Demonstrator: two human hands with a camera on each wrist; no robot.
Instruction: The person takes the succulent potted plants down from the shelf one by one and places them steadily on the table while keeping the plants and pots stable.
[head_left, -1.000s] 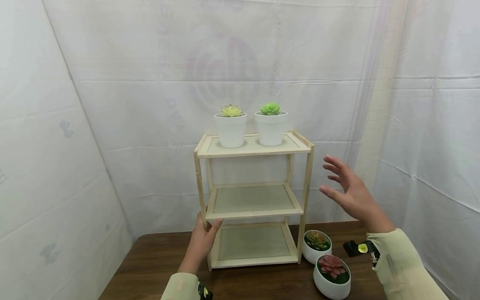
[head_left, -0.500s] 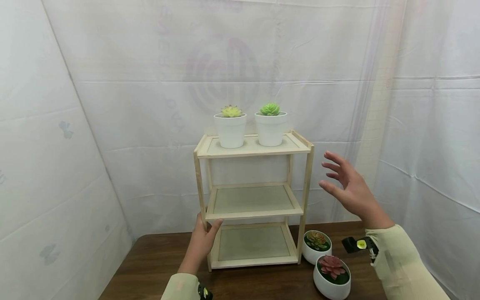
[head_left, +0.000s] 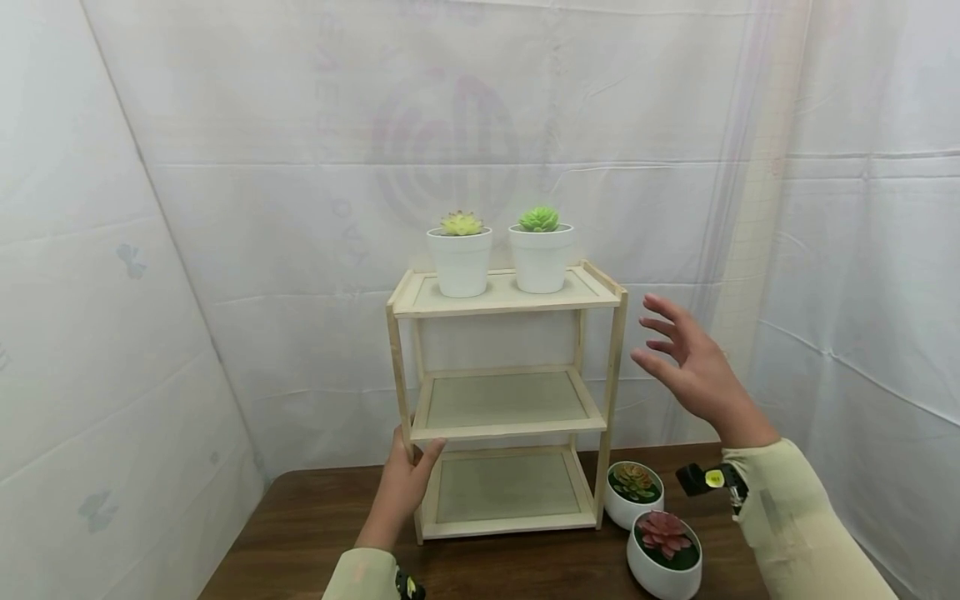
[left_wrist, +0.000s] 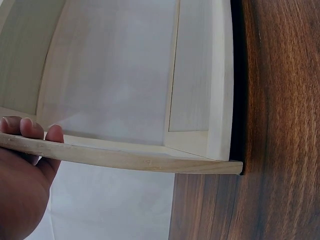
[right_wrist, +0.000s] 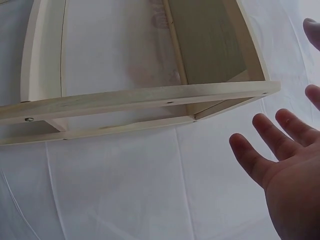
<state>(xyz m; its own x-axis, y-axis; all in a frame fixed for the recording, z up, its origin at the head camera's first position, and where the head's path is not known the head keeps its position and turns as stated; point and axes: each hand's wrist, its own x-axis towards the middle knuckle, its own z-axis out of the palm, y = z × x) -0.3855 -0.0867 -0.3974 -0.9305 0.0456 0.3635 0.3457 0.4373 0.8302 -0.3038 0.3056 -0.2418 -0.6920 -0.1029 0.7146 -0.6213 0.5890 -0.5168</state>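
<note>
A three-tier wooden shelf rack point(head_left: 510, 432) stands on the dark wooden table. My left hand point(head_left: 405, 482) grips its front left post point(head_left: 398, 367) just below the middle tier; in the left wrist view the fingertips point(left_wrist: 32, 129) curl over that post. Beside the upper right corner, my right hand point(head_left: 697, 375) is raised with fingers spread, apart from the rack and holding nothing. On the top tier sit two white pots, the left one point(head_left: 461, 267) with a yellow-green succulent point(head_left: 461, 223), the right one point(head_left: 542, 262) with a bright green succulent point(head_left: 539, 219).
Right of the rack's foot, two low white bowls stand on the brown table point(head_left: 315, 533): one holds an orange-green succulent point(head_left: 634, 482), the nearer one a red succulent point(head_left: 663, 533). White fabric point(head_left: 300, 225) hangs behind and on both sides.
My right hand has risen slightly and shifted a little left towards the rack. The left hand keeps its grip on the post, and the rack and pots stay put.
</note>
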